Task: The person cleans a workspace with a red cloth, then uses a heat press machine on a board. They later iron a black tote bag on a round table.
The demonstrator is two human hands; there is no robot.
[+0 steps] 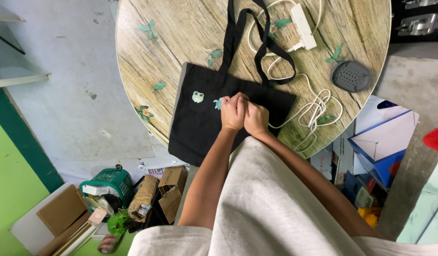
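Two hands pressed together on a black tote bag on a round wooden desk.

The left hand (234, 113) and right hand (256, 118) touch side by side, fingers curled down onto the black tote bag (200, 123), pinching something small I cannot make out. The bag lies flat, its lower edge overhanging the desk (181, 33), handles stretched away. A small frog badge (197, 96) sits on the bag left of the hands. A white power strip (303, 26) with looped cable and a grey perforated disc (350, 76) lie nearby.
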